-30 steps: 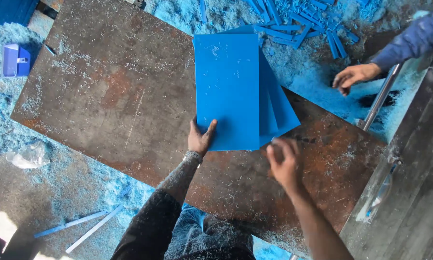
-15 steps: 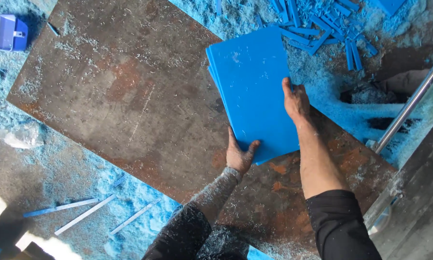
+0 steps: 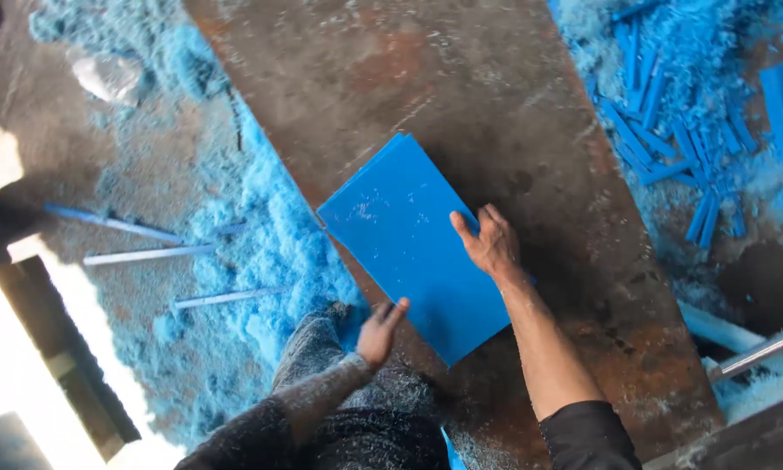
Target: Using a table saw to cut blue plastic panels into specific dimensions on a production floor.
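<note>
The blue sheets [image 3: 413, 244] have swung round since a moment ago and slid toward my edge of the rusty plate [image 3: 496, 87], now squared into a tighter stack. Their long axis runs diagonally, from upper left to lower right. My right hand [image 3: 489, 244] presses flat on top, fingers spread; my left hand [image 3: 379, 332] cups the near edge, fingers loosely curled. Blue shavings [image 3: 269, 244] lie beside the plate.
</note>
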